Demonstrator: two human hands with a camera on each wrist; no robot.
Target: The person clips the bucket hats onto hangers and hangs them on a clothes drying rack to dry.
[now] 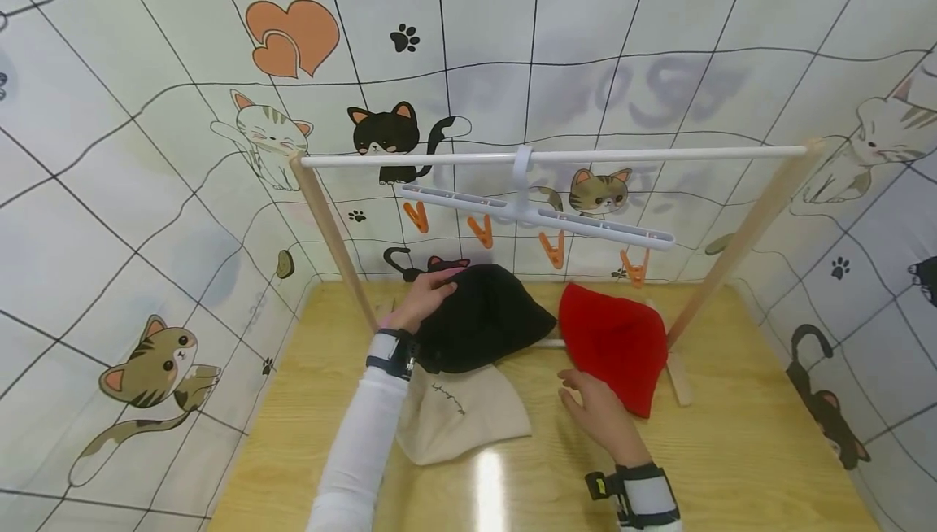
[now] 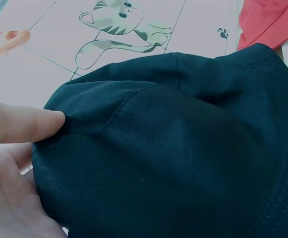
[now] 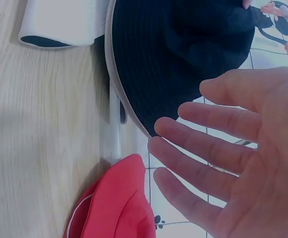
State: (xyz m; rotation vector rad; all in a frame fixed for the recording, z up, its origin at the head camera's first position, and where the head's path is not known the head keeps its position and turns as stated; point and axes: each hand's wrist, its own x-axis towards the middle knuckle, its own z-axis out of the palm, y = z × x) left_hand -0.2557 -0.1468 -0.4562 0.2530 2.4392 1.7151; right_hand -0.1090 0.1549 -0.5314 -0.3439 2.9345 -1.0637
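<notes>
I'm looking at a staged recording booth, not a real home or shop. A printed backdrop (image 1: 132, 190) with cartoon cats, paw prints and orange hearts on a black-line grid wraps all three sides, sagging like hung fabric, with faint mirrored lettering showing through behind. A light wood-grain table (image 1: 747, 451) fills the floor of the enclosure. On it stands a small drying rack (image 1: 556, 155), wooden legs with a white crossbar, carrying a white clip hanger (image 1: 534, 215) with orange pegs (image 1: 479, 231). Three bucket hats lie about: black hat (image 1: 486, 316), red hat (image 1: 615, 341), beige hat (image 1: 461, 422). Laundry-style props, mock setup.
</notes>
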